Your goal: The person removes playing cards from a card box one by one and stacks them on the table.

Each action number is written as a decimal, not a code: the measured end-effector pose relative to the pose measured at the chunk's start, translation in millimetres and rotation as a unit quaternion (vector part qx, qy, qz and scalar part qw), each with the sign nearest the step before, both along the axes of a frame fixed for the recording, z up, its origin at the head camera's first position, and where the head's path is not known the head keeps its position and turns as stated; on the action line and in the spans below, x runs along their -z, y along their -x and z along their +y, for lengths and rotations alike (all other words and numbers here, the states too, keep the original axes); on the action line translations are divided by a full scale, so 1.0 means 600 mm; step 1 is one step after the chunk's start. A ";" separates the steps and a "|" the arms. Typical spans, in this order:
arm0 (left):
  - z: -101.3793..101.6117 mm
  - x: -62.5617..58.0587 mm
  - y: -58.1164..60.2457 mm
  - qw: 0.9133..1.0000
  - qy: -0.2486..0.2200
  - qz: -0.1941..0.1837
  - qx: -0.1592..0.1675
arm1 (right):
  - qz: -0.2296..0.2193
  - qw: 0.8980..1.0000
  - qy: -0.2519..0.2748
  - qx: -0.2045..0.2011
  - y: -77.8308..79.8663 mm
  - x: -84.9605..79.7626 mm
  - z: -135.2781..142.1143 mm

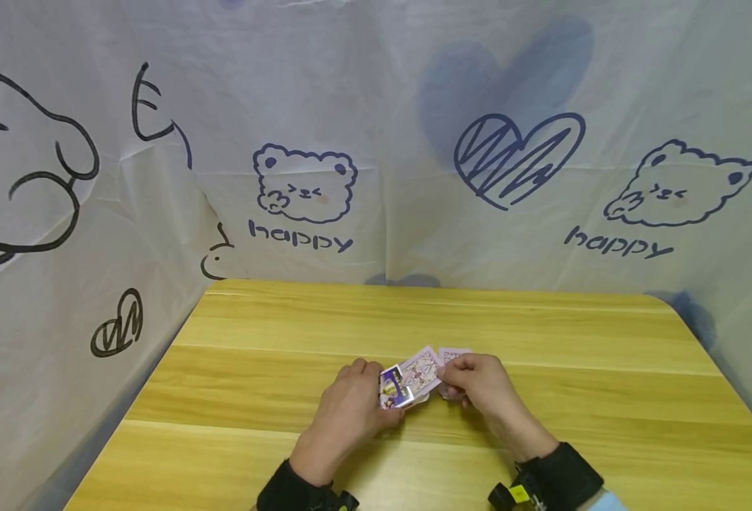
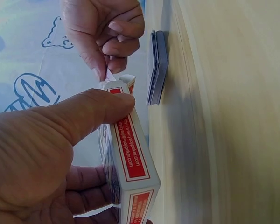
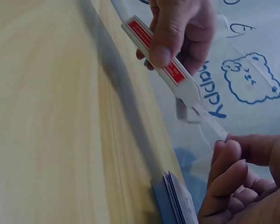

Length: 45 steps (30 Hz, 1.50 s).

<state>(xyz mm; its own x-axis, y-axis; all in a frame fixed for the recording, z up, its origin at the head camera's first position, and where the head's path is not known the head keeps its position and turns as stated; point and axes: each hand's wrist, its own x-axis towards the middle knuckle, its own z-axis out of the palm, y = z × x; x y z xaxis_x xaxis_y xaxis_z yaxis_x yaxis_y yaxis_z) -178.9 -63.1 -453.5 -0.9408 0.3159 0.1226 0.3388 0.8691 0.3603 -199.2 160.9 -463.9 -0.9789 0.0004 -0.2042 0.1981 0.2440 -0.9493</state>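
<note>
We see the left grip (image 1: 350,403) clamped on a card box (image 1: 394,387), the thumb laid along its red-printed narrow edge and the fingers round the opposite side. That hold, we judge, steadies the box and leaves its mouth free, since no finger crosses the end that faces right. The box is held tilted above the bench (image 1: 223,440), which would give both sides room to work. A small flap (image 3: 181,110) stands out from the mouth.

The right grip (image 1: 483,385) is pinched together on the outer end of a card (image 1: 421,370), thumb against forefinger; taking only that edge, we think, lets the card run in line with the box. Whether it is one card or a thin few, we cannot tell.

The card lies between the two grips: its left part at the box's mouth, its far right end in the right fingertips, its patterned back showing. A stack of cards (image 1: 455,352) rests on the bench below and just beyond the right grip, partly hidden by it and apart from the box.
</note>
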 end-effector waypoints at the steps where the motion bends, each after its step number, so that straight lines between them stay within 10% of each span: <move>1: 0.000 0.000 0.000 1.000 0.000 0.000 -0.002 | 0.004 1.000 0.003 0.006 0.002 0.000 0.003; 10: -0.004 0.000 0.003 1.000 -0.003 -0.002 0.006 | 0.027 0.999 -0.024 0.026 0.037 -0.008 0.059; 20: -0.009 0.009 0.007 0.999 -0.009 0.004 0.041 | 0.003 0.994 -0.094 -0.054 0.079 -0.022 0.122; 45: -0.008 0.008 0.006 0.999 -0.009 0.009 0.044 | 0.009 0.978 -0.192 -0.084 0.115 0.017 0.108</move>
<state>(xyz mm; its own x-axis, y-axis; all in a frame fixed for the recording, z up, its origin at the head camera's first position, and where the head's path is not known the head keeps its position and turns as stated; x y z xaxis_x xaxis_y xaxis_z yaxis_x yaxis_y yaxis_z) -182.3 -67.7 -458.1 -0.9068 0.3956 0.1459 0.4209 0.8288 0.3688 -268.4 226.0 -474.2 -0.9752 -0.0871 -0.2035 0.1091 0.6108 -0.7843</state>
